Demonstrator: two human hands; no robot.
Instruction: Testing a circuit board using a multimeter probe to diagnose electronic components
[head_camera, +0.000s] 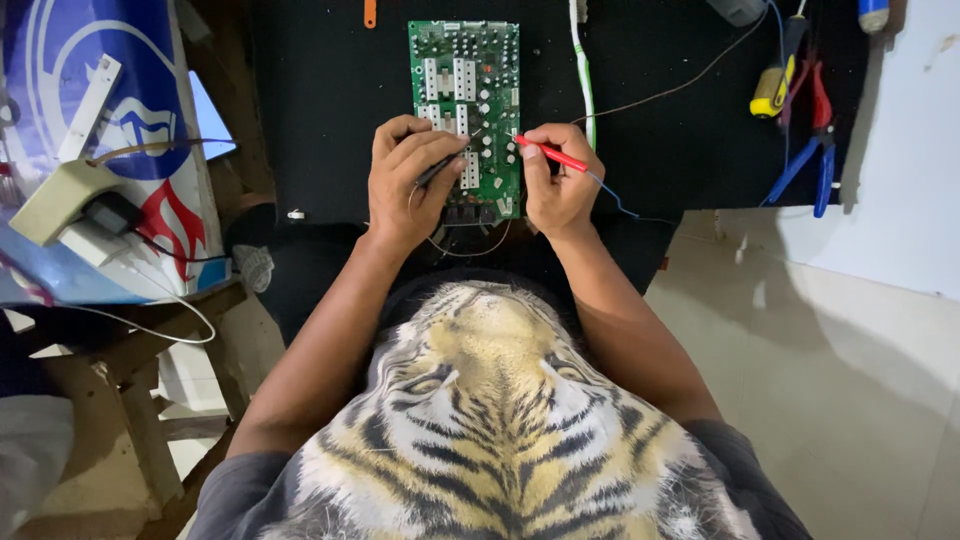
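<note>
From the head view, we see the green board lying flat on the black surface, its long axis running straight away from our chest, the near end just ahead of both wrists. Our left hand has its grip closed on a black probe, whose tip slants up and to the right onto the lower middle of the board. Our right hand has its grip pinched on a red probe, which points left and slightly away, its tip meeting the board's right edge. The two tips stand near each other but apart, the black one further in over the board. A blue lead trails from the red probe to the right. Pliers and a yellow screwdriver lie well apart at the far right
</note>
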